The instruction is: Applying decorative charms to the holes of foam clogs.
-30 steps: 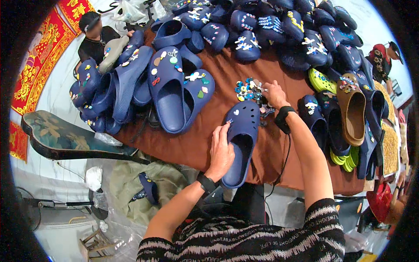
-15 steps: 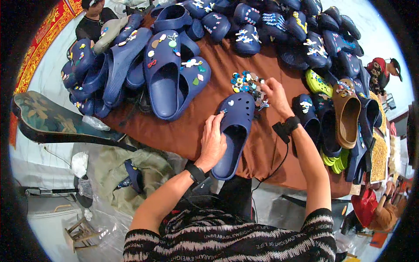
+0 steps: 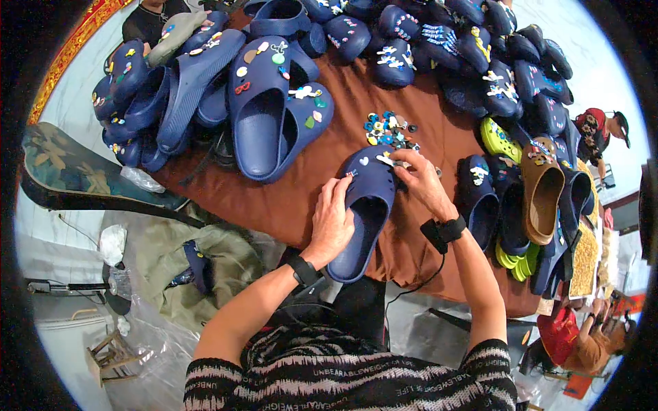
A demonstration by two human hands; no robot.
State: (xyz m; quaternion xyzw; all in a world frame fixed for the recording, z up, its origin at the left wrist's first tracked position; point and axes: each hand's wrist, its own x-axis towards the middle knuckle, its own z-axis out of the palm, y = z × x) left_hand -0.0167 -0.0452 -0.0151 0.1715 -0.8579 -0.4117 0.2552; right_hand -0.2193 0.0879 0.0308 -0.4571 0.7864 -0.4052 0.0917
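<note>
A dark blue clog (image 3: 367,212) lies toe-away on the brown tablecloth (image 3: 288,198) in front of me. My left hand (image 3: 331,222) grips its left side near the middle. My right hand (image 3: 419,179) rests on the toe at the right, fingertips pinching a small white charm against the upper. A few charms show on the toe. A heap of small coloured charms (image 3: 387,130) lies on the cloth just beyond the toe. Both wrists wear black bands.
Large blue clogs (image 3: 271,109) with charms are stacked at the left; many more blue clogs fill the far side. A brown clog (image 3: 541,195) and a lime-green one (image 3: 499,140) lie to the right. People are at the far left and right edges.
My right hand has come back from the charm heap to the clog's toe with a charm. My left hand has kept its hold on the clog's side.
</note>
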